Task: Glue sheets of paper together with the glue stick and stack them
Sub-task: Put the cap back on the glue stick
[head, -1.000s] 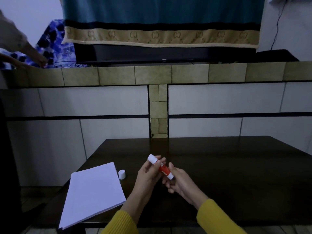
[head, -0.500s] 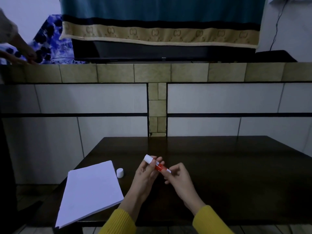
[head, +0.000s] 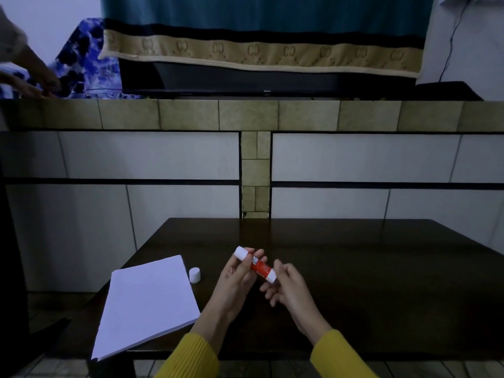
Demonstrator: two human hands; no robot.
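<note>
The left hand (head: 236, 276) is curled around the glue stick (head: 255, 264), its thumb and fingers closed on the upper half of the red barrel, so that the white end pokes up and to the left past the fingertips. The right hand (head: 286, 286) is half open, the fingers loosely bent; its thumb and forefinger meet the lower white end of the stick, and whether they pinch it firmly or only touch it cannot be told. The stick lies tilted between the two hands, high end to the left and low end to the right, held in the air just above the dark wooden table (head: 368, 282). Both wrists come out of yellow ribbed sleeves (head: 191, 358) at the bottom of the view. To the left of the left hand a small white cap (head: 195, 275) stands on the table by itself, just beside the far right corner of a stack of white paper (head: 147, 301). The stack lies flat and turned at a slant, its near left corner hanging out over the table's front edge. Beyond the table rises a tiled wall (head: 174, 156) with a ledge of tan tiles along its top. On the ledge sits a long black object partly covered by a teal cloth (head: 261, 25) with a beige patterned border. At the far left, another person's hand (head: 35, 80) rests by a blue patterned fabric (head: 87, 64).
</note>
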